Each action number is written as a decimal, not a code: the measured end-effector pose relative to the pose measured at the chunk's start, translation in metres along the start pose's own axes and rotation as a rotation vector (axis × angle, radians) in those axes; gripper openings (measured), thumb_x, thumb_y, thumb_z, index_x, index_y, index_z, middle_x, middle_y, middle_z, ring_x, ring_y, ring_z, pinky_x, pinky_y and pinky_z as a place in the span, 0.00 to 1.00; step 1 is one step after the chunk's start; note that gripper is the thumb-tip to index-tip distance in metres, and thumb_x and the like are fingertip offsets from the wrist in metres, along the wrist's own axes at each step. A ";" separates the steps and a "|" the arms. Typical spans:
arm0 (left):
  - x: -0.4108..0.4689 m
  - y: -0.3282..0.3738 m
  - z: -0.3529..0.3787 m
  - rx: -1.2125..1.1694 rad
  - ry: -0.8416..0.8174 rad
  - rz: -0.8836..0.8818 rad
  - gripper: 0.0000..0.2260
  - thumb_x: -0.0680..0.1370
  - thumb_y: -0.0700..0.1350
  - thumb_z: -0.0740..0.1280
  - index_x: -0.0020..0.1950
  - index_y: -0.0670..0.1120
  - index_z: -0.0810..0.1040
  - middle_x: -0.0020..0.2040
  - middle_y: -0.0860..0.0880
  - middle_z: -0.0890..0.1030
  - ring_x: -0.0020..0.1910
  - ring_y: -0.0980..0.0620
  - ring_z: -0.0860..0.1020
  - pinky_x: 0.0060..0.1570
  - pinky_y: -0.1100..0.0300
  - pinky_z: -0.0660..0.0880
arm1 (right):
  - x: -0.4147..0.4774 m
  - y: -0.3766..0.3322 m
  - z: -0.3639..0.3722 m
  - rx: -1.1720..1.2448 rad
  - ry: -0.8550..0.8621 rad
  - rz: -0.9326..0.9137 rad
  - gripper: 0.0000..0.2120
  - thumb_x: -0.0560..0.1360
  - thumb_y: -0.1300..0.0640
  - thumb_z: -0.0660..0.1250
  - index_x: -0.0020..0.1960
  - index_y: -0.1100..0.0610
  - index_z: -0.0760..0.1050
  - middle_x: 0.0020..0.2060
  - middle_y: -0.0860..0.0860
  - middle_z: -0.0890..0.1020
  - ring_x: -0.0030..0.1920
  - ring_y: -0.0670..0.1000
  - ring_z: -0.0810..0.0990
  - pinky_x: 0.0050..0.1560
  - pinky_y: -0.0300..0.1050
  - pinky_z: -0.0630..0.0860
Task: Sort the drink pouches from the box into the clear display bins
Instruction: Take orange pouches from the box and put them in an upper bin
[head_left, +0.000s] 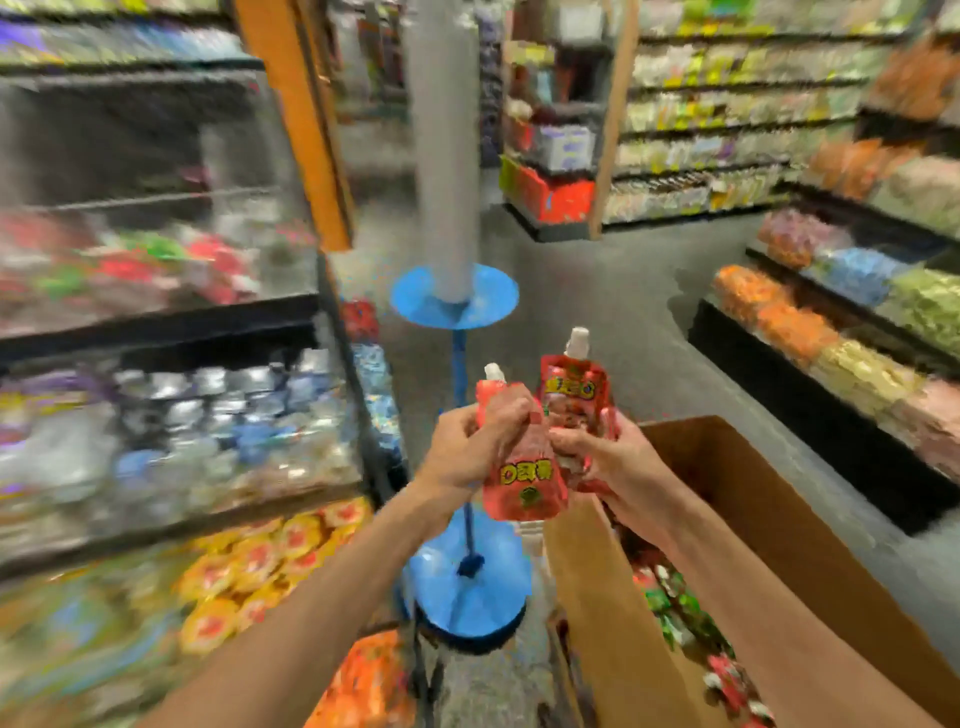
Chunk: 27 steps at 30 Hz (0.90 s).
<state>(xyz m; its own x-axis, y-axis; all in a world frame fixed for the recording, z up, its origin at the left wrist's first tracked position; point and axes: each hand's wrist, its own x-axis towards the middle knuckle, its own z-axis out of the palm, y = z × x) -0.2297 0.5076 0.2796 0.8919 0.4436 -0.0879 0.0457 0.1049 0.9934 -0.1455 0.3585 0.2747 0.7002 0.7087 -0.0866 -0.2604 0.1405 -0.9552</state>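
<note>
2 red drink pouches with white caps are held upright above a shop aisle, 1 in each of a person's bare hands. The left hand (467, 447) has its fingers curled round the upper part of the front pouch (522, 486), whose yellow lettering faces the camera. The right hand (605, 457) grips the lower half of the rear pouch (571, 387), thumb and fingers closed on it. The 2 pouches overlap and touch, the rear one standing higher.

Just below and to the right of the hands sits an open cardboard box (753, 493) with its near flap raised. More pouches (680, 613) in red and green lie inside it.

To the left, stacked clear display bins (234, 171) hold brightly coloured packets; motion blur hides which goods fill each bin. Between bins and box is a blue stand (454, 299) with 2 round discs on a thin pole, and a grey roll (444, 156) rises from the upper disc. Low shelves (831, 353) of orange, green and blue bagged goods line the grey floor (597, 280) on the right.
</note>
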 end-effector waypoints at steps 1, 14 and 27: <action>-0.015 0.010 -0.021 0.018 0.055 0.026 0.13 0.70 0.55 0.75 0.38 0.46 0.81 0.35 0.49 0.81 0.34 0.55 0.77 0.38 0.59 0.75 | 0.002 -0.002 0.027 -0.017 -0.040 -0.027 0.26 0.63 0.59 0.77 0.59 0.61 0.76 0.47 0.58 0.83 0.46 0.57 0.80 0.49 0.53 0.78; -0.208 0.121 -0.317 0.453 0.459 0.255 0.31 0.71 0.74 0.61 0.38 0.46 0.81 0.37 0.51 0.85 0.38 0.54 0.82 0.43 0.52 0.77 | -0.010 0.001 0.385 -0.014 -0.513 -0.161 0.27 0.68 0.53 0.77 0.64 0.60 0.75 0.57 0.58 0.83 0.57 0.58 0.81 0.65 0.62 0.75; -0.238 0.178 -0.421 0.635 0.568 0.381 0.32 0.68 0.74 0.58 0.52 0.50 0.82 0.47 0.53 0.85 0.50 0.53 0.82 0.57 0.49 0.76 | -0.006 -0.008 0.528 0.004 -0.641 -0.085 0.23 0.61 0.64 0.77 0.56 0.58 0.79 0.46 0.56 0.86 0.43 0.53 0.86 0.41 0.45 0.81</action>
<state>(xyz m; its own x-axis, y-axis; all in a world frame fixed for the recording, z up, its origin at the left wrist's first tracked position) -0.6234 0.7958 0.4463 0.5509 0.7346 0.3961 0.1824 -0.5691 0.8018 -0.4986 0.7185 0.4324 0.1832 0.9671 0.1765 -0.2248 0.2160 -0.9502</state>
